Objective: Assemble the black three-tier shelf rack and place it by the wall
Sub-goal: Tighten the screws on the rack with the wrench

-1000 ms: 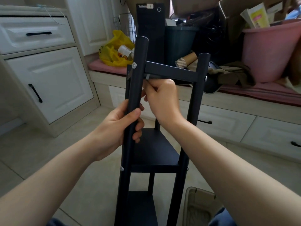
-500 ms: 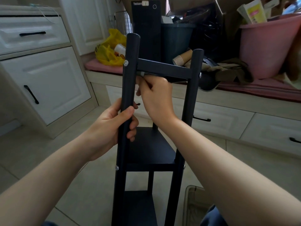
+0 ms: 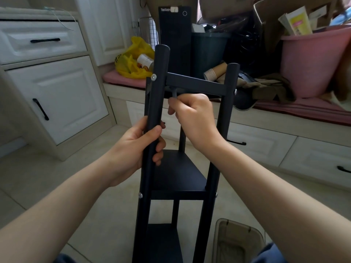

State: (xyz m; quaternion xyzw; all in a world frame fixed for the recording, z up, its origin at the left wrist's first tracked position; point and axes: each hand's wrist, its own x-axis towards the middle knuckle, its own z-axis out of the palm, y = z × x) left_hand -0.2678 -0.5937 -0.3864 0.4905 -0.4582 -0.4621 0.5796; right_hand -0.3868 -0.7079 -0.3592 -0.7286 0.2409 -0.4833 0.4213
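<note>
Rack stands upright on the floor, all 3 tiers in, long axis vertical. Left hand is wrapped round the front-left post. Right hand pinches a small grey hex key pointing up under the top crossbar, just beside that post. So I'd guess the next twist happens right above the right hand.

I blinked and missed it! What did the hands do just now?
The right hand dropped slightly from the top crossbar, so the grey key it pinches now shows, pointing up. The left hand kept gripping the front post, and the rack stayed upright.
</note>
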